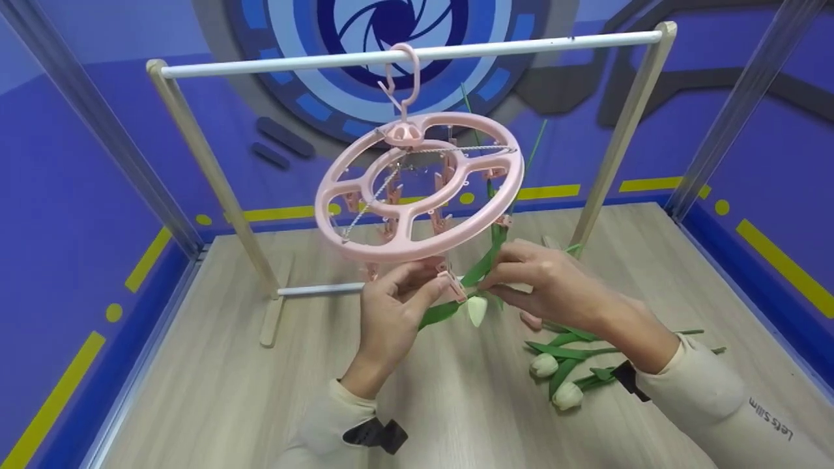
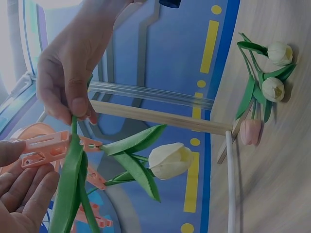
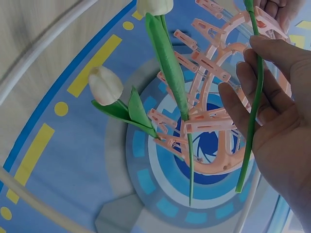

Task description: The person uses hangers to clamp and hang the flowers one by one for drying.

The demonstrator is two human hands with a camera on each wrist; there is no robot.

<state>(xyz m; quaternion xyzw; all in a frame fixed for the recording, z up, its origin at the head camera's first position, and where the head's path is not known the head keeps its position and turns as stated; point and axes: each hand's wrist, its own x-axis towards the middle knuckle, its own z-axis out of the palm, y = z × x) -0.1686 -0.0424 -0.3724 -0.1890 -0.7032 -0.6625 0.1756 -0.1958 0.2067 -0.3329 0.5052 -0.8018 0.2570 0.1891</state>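
Note:
My left hand (image 1: 394,303) pinches a pink clothespin (image 2: 46,145) on the edge of the round pink drying hanger (image 1: 417,251). My right hand (image 1: 547,280) pinches the green stem (image 3: 256,92) of an artificial tulip between thumb and fingers. This stem lies at the clothespin's jaws, and its green leaf (image 2: 68,187) extends past the left hand; its flower does not show in the left wrist view. Beyond it, a white tulip (image 2: 170,160) hangs head down from the hanger. In the right wrist view, a second white tulip (image 3: 105,86) hangs from another clip.
The hanger hooks over a white rod (image 1: 534,45) on a wooden-legged stand (image 1: 208,169). Several loose tulips lie on the table at right, among them a white one (image 1: 568,395) and a pink one (image 2: 250,131). More pink clips dangle under the hanger.

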